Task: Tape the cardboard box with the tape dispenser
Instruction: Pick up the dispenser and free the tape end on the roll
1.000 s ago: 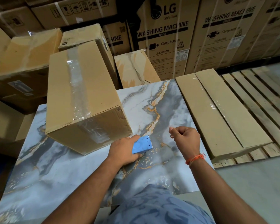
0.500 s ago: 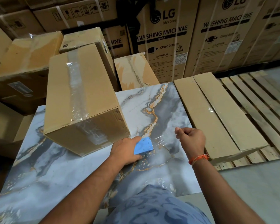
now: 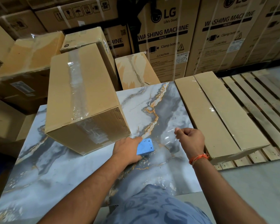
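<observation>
A tall cardboard box (image 3: 86,88) lies on the marble-patterned table (image 3: 55,172), with clear tape along its top seam and down its near end. Just right of the box's near corner, my left hand (image 3: 128,151) grips the blue tape dispenser (image 3: 145,146) against the tabletop. My right hand (image 3: 190,139) is to the right of it, fingers pinched on the free end of the clear tape (image 3: 166,139), which stretches between the dispenser and the hand.
A long flat carton (image 3: 220,113) lies on a wooden pallet (image 3: 257,97) right of the table. More brown cartons (image 3: 26,62) crowd the left and back. Large washing machine boxes (image 3: 165,38) form the rear wall.
My right hand has pulled away to the right and slightly up, drawing a longer strip of clear tape out of the dispenser. My left hand and the dispenser stay beside the box.
</observation>
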{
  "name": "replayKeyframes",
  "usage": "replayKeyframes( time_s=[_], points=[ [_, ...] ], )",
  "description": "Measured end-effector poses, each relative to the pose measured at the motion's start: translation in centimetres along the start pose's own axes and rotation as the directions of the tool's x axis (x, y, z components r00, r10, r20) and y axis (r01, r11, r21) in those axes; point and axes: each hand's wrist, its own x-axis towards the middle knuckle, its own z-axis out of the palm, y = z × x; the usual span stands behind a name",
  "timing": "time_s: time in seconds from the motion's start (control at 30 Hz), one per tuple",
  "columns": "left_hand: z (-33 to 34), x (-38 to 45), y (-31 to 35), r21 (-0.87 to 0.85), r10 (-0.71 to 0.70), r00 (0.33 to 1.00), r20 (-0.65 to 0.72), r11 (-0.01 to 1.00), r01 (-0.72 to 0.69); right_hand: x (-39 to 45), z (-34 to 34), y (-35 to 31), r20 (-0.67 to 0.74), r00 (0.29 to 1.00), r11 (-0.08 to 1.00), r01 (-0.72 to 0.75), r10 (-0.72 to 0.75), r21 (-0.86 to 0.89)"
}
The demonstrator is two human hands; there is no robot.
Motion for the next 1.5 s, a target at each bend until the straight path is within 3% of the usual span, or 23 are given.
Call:
replayKeyframes(
  time_s=[0.23, 0.43, 0.6, 0.73, 0.97, 1.07, 1.2, 1.27, 1.37, 1.5],
  points=[
    [0.1, 2.0, 2.9, 0.122, 0.031, 0.998, 0.056, 0.992, -0.038, 0.2, -0.3, 0.6, 0.041, 0.999, 0.997, 0.018, -0.015, -0.078],
    [0.3, 3.1, 4.3, 0.124, 0.037, 0.994, 0.1, 0.991, -0.05, -0.5, -0.1, 1.1, 0.051, 0.998, 0.987, 0.045, -0.037, -0.155],
    [0.3, 4.7, 6.0, 0.161, -0.003, 0.987, 0.161, 0.987, -0.023, -1.4, 1.3, 0.5, 0.153, 0.983, 0.927, 0.148, -0.1, -0.345],
    [-0.4, 6.4, 6.6, -0.031, -0.034, 0.963, 0.266, 0.999, 0.044, -1.9, 2.6, 0.4, 0.245, 0.964, 0.85, 0.212, -0.102, -0.481],
    [-2.2, 10.3, 2.8, -0.406, 0.181, 0.862, 0.473, 0.913, 0.031, -2.1, 4.3, 0.2, 0.155, 0.98, 0.768, 0.193, -0.123, -0.611],
    [-1.4, 10.9, 1.3, -0.517, 0.247, 0.859, 0.449, 0.856, 0.023, -2.6, 5.1, 0.1, 0.047, 0.99, 0.754, 0.134, -0.136, -0.643],
    [-0.8, 11.1, 0.7, -0.492, 0.275, 0.917, 0.29, 0.864, -0.103, -3.3, 5.9, -0.3, -0.029, 0.988, 0.749, 0.098, -0.155, -0.655],
    [-0.8, 11.4, 0.7, -0.599, 0.399, 0.902, 0.169, 0.768, -0.228, -3.6, 6.2, -0.5, -0.029, 0.986, 0.745, 0.105, -0.165, -0.659],
    [-0.6, 11.8, 0.7, -0.76, 0.574, 0.814, 0.09, 0.568, -0.317, -4.0, 6.5, -0.7, -0.023, 0.983, 0.734, 0.119, -0.18, -0.668],
    [0.2, 12.5, 1.1, -0.834, 0.602, 0.798, 0.026, 0.453, -0.315, -4.3, 6.4, -0.1, -0.026, 0.974, 0.672, 0.135, -0.224, -0.728]
  ],
)
